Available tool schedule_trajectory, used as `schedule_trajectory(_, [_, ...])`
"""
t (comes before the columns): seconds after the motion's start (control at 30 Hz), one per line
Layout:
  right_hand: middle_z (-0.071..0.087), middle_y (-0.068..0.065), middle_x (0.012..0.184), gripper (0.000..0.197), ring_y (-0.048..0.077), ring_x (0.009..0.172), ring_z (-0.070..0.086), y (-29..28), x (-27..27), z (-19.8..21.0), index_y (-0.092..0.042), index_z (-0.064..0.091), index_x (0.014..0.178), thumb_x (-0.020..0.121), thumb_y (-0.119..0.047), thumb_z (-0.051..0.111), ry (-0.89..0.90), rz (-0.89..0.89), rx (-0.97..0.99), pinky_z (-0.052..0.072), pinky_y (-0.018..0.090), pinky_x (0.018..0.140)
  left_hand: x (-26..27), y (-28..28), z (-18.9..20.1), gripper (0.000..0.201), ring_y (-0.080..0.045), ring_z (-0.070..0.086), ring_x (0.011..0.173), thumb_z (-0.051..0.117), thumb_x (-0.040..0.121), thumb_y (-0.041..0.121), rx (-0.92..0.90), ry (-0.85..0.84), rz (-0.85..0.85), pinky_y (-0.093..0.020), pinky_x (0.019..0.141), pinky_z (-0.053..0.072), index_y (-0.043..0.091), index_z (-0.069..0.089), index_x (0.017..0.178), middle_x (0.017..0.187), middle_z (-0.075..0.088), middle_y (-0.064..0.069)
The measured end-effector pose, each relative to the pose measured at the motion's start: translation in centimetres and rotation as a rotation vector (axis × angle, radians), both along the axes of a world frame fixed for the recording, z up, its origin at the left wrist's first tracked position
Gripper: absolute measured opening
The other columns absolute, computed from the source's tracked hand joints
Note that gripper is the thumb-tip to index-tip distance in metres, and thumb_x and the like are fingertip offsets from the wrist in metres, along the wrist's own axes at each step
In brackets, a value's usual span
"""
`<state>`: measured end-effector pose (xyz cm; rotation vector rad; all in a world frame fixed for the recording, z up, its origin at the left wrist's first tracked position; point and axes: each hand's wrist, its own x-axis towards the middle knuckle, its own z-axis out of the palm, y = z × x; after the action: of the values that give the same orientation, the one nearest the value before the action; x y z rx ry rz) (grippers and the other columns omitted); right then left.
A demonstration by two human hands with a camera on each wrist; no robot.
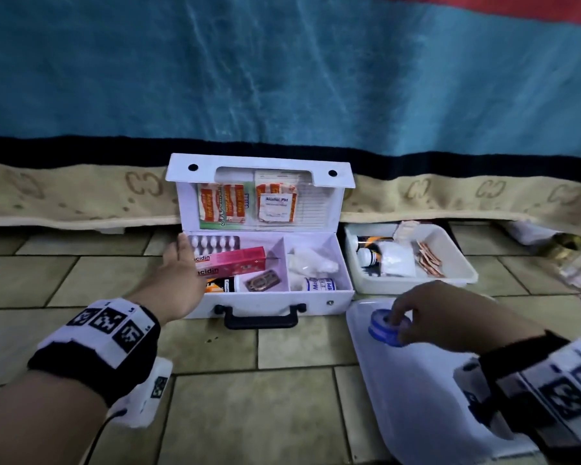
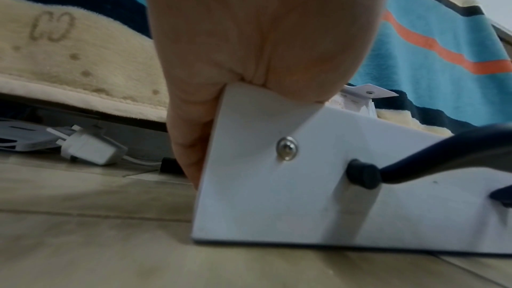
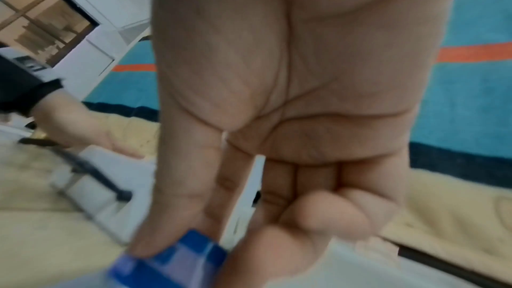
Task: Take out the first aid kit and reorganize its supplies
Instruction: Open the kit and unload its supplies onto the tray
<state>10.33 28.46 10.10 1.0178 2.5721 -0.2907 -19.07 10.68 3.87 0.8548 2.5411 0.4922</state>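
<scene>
The white first aid kit point(image 1: 269, 302) stands open on the tiled floor, its lid point(image 1: 259, 169) leaning back against the blanket. Inside lie a blister pack point(image 1: 213, 245), a pink box point(image 1: 232, 263), white packets point(image 1: 311, 263) and a tape roll point(image 1: 319, 284). My left hand point(image 1: 185, 253) holds the kit's left end wall; in the left wrist view the kit's corner point(image 2: 277, 194) pokes into the palm of that left hand point(image 2: 249, 41). My right hand point(image 1: 396, 322) pinches a blue roll point(image 1: 381, 330) just above a flat white tray point(image 1: 399, 380). The blue roll point(image 3: 172, 266) is blurred.
A white tub point(image 1: 463, 280) with bottles, a white packet and brown plasters sits right of the kit. A blue and beige blanket point(image 1: 282, 78) hangs behind. The kit's black handle point(image 1: 260, 318) faces me. A white charger point(image 2: 88, 150) lies under the bed edge.
</scene>
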Motion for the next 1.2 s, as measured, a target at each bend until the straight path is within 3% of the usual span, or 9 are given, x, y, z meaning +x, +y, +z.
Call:
schedule_trajectory(0.1, [0.057,-0.008,0.09,0.022,0.012,0.08,0.052,-1.0,-0.3,-2.4,-0.037,0.068,0.096,0.074,-0.035,0.071,0.069,-0.021,0.049,0.047,0.025,0.077,0.1,0.0,0.1,0.076,-0.034,0.03,0.132,0.038,0.094,0.018,-0.007,-0.001,0.004,-0.043,0.098,0.044,0.014,-0.016,0.147,0.155,-0.004,-0.004])
schedule_trajectory(0.23, [0.058,-0.007,0.089,0.004,0.017,0.086,0.058,-1.8,-1.6,-1.4,-0.036,0.063,0.076,0.078,-0.034,0.066,0.082,-0.043,0.117,0.043,0.025,0.065,0.2,0.0,0.2,0.076,-0.034,0.031,0.132,0.037,0.093,0.016,0.01,-0.014,0.022,-0.044,0.099,0.044,0.015,-0.016,0.148,0.155,-0.002,-0.002])
schedule_trajectory(0.37, [0.064,-0.001,0.079,0.017,0.02,0.08,0.061,-3.0,-5.3,1.7,-0.025,0.066,0.084,0.086,-0.037,0.055,0.383,0.023,0.176,0.044,0.028,0.065,0.4,0.0,0.3,0.076,-0.033,0.037,0.126,0.037,0.094,0.016,0.021,-0.007,0.023,-0.043,0.098,0.044,0.014,-0.017,0.147,0.155,-0.002,-0.002])
schedule_trajectory(0.43, [0.063,0.001,0.087,0.019,0.021,0.084,0.059,-4.2,-8.4,2.0,-0.022,0.066,0.087,0.09,-0.033,0.05,0.455,0.164,0.102,0.042,0.027,0.068,0.4,-0.1,0.3,0.076,-0.033,0.038,0.125,0.037,0.094,0.016,0.018,-0.004,0.018,-0.039,0.095,0.044,0.013,-0.017,0.147,0.154,-0.001,-0.003])
schedule_trajectory(0.6, [0.056,0.015,0.118,0.027,0.03,0.108,0.053,-6.2,-15.3,-0.2,-0.004,0.061,0.111,0.09,-0.01,0.043,0.092,0.445,0.169,0.043,0.031,0.085,0.5,-0.1,0.5,0.077,-0.033,0.03,0.132,0.038,0.093,0.013,0.004,-0.001,0.002,-0.039,0.099,0.041,0.01,-0.016,0.147,0.153,0.0,-0.007])
schedule_trajectory(0.73, [0.057,0.018,0.123,0.027,0.028,0.098,0.049,-5.5,-18.0,-1.6,-0.001,0.061,0.109,0.093,-0.005,0.04,-0.193,0.482,0.093,0.038,0.037,0.094,0.6,-0.1,0.5,0.077,-0.032,0.026,0.136,0.038,0.093,0.012,-0.007,0.018,0.011,-0.035,0.103,0.033,0.01,-0.016,0.148,0.153,0.002,-0.008])
schedule_trajectory(0.9, [0.065,0.007,0.114,0.026,0.026,0.103,0.058,-4.2,-18.7,-3.3,-0.009,0.067,0.109,0.092,-0.011,0.048,-0.05,0.399,0.041,0.043,0.037,0.095,0.7,-0.1,0.5,0.077,-0.029,0.021,0.139,0.039,0.093,0.011,-0.009,0.013,0.02,-0.031,0.105,0.027,0.01,-0.015,0.148,0.154,-0.001,-0.007])
schedule_trajectory(1.0, [0.065,0.003,0.108,0.018,0.021,0.094,0.054,-4.2,-18.5,-3.4,-0.015,0.064,0.104,0.089,-0.015,0.053,0.116,0.359,0.078,0.04,0.032,0.092,0.7,0.0,0.6,0.078,-0.028,0.023,0.138,0.039,0.093,0.011,-0.006,0.017,0.018,-0.03,0.102,0.029,0.011,-0.015,0.148,0.154,0.0,-0.006])
schedule_trajectory(1.2, [0.065,0.002,0.108,0.021,0.022,0.105,0.056,-4.1,-19.0,-3.9,-0.017,0.063,0.108,0.088,-0.021,0.056,0.082,0.378,0.118,0.029,0.038,0.1,0.8,-0.1,0.7,0.077,-0.029,0.021,0.139,0.038,0.093,0.01,-0.014,0.017,0.015,-0.031,0.101,0.029,0.011,-0.015,0.148,0.155,-0.002,-0.006])
